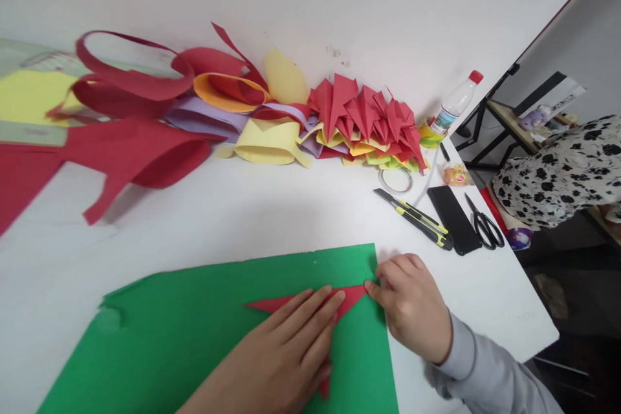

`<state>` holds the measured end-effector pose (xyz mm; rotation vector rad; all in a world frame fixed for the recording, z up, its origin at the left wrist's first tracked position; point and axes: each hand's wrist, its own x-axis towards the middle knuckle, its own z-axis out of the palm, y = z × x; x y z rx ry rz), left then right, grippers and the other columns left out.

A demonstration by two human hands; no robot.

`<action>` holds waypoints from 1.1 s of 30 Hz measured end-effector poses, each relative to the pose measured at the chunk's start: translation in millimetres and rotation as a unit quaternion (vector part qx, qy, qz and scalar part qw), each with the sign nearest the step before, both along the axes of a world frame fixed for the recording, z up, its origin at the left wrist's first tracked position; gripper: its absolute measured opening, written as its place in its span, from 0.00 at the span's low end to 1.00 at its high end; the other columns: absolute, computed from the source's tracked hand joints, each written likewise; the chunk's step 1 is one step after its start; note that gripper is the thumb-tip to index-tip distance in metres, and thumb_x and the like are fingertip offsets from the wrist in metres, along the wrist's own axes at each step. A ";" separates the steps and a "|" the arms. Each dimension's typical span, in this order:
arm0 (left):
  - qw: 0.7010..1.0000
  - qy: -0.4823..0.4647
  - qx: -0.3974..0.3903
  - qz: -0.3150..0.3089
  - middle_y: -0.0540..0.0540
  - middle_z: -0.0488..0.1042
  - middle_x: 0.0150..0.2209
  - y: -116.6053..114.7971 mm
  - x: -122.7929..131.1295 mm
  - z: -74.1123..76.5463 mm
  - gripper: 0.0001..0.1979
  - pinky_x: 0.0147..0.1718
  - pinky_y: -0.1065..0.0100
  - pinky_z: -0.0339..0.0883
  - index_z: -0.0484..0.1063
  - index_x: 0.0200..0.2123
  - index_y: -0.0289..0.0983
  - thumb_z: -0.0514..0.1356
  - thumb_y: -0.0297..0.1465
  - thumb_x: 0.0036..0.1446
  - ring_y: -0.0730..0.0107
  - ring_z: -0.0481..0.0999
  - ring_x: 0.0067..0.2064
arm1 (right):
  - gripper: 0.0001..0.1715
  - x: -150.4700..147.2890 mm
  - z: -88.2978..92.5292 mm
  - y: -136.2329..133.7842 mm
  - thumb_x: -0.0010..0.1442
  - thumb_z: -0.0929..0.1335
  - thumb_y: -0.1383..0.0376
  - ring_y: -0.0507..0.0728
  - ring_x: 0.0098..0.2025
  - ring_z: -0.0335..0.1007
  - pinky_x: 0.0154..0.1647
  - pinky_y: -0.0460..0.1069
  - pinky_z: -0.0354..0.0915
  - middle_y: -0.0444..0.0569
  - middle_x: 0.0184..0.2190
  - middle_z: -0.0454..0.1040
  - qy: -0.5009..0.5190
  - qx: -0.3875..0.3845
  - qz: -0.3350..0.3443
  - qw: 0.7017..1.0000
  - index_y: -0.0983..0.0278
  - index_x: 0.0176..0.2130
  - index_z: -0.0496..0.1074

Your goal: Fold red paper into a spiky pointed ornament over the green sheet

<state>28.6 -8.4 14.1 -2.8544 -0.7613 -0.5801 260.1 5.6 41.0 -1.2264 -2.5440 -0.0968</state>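
Observation:
A red folded paper piece [353, 298] with pointed ends lies on a large green paper sheet [184, 330]. My left hand [286, 349] rests flat across its middle, fingers stretched out, so much of the fold is hidden. One narrow red end shows below my fingers, and another point sticks out to the left. At the right tip, my right hand [414, 310] is closed, with thumb and finger pinching the paper's end beside the green sheet's edge.
Behind stand red folded paper stars [339, 103], curled cutouts [145, 155] and a bottle [451, 107]. On the right lie a tape roll [395, 191], a utility knife [417, 220], a black flat object [453, 220] and scissors [485, 226]. A person in patterned clothing [557, 168] is beyond the table's edge.

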 end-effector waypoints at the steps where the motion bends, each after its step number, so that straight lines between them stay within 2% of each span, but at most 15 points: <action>1: 1.000 0.004 0.003 -0.015 0.41 0.76 0.54 2.9 -4.6 3.0 0.21 0.49 0.59 0.69 0.72 0.53 0.32 0.50 0.23 0.58 0.59 0.76 0.52 | 0.13 -0.1 -0.8 0.6 0.63 0.63 0.73 0.57 0.33 0.59 0.34 0.54 0.53 0.49 0.28 0.69 -0.003 0.000 0.001 1.000 0.64 0.33 0.76; 4: 0.999 0.013 -0.025 -0.032 0.44 0.79 0.52 11.0 -21.1 9.3 0.22 0.46 0.62 0.73 0.74 0.50 0.34 0.49 0.19 0.56 0.61 0.78 0.49 | 0.13 2.2 -2.8 2.7 0.63 0.63 0.73 0.57 0.34 0.60 0.35 0.54 0.54 0.50 0.28 0.69 0.013 -0.001 0.005 1.000 0.65 0.33 0.76; 8: 0.998 0.027 -0.053 -0.015 0.47 0.80 0.50 15.6 -33.5 9.8 0.22 0.44 0.61 0.75 0.77 0.46 0.37 0.50 0.18 0.55 0.61 0.79 0.47 | 0.14 4.9 -3.0 3.9 0.62 0.62 0.75 0.57 0.34 0.62 0.35 0.54 0.57 0.52 0.28 0.71 0.058 0.022 0.024 0.998 0.67 0.30 0.74; 12: 0.999 0.007 -0.053 0.001 0.45 0.81 0.48 12.6 -27.1 7.1 0.19 0.45 0.59 0.74 0.78 0.43 0.37 0.52 0.18 0.55 0.59 0.78 0.47 | 0.13 -6.1 1.8 -1.0 0.60 0.61 0.75 0.60 0.39 0.66 0.38 0.56 0.60 0.55 0.34 0.76 0.092 0.066 0.087 0.990 0.70 0.40 0.74; 14: 0.999 -0.012 -0.046 0.013 0.44 0.82 0.46 10.1 -21.8 6.7 0.17 0.44 0.59 0.74 0.78 0.41 0.36 0.53 0.18 0.56 0.59 0.78 0.45 | 0.15 -16.1 2.8 -3.9 0.61 0.61 0.74 0.60 0.41 0.68 0.41 0.57 0.61 0.55 0.37 0.77 0.073 0.053 0.128 0.988 0.71 0.45 0.72; 17: 0.998 -0.032 -0.041 0.023 0.42 0.82 0.43 7.6 -16.3 7.3 0.16 0.42 0.59 0.73 0.77 0.41 0.33 0.51 0.18 0.60 0.60 0.78 0.43 | 0.17 -27.8 0.4 -3.7 0.63 0.60 0.72 0.60 0.42 0.69 0.41 0.57 0.64 0.56 0.41 0.78 0.051 0.006 0.171 0.984 0.71 0.49 0.71; 22: 0.998 -0.051 -0.042 0.018 0.42 0.81 0.38 5.5 -12.7 6.0 0.14 0.37 0.61 0.72 0.76 0.42 0.33 0.51 0.21 0.63 0.62 0.76 0.37 | 0.15 -28.8 -5.4 4.5 0.65 0.61 0.68 0.61 0.44 0.70 0.39 0.56 0.69 0.58 0.43 0.77 0.093 -0.042 0.197 0.975 0.71 0.47 0.71; 29: 0.997 -0.052 -0.043 0.038 0.40 0.79 0.39 -2.0 -6.7 -4.4 0.11 0.39 0.59 0.69 0.76 0.40 0.35 0.54 0.23 0.61 0.60 0.75 0.39 | 0.11 -28.5 -11.8 2.4 0.66 0.63 0.74 0.59 0.41 0.72 0.37 0.54 0.70 0.53 0.40 0.80 0.073 0.045 0.204 0.975 0.70 0.44 0.73; 33: 0.998 -0.034 -0.021 0.051 0.40 0.80 0.38 -9.2 -2.8 -6.2 0.11 0.38 0.59 0.69 0.76 0.39 0.34 0.54 0.22 0.59 0.59 0.74 0.38 | 0.10 -29.5 -11.1 0.7 0.65 0.63 0.74 0.60 0.40 0.71 0.36 0.55 0.69 0.54 0.40 0.80 0.079 0.022 0.211 0.974 0.70 0.42 0.73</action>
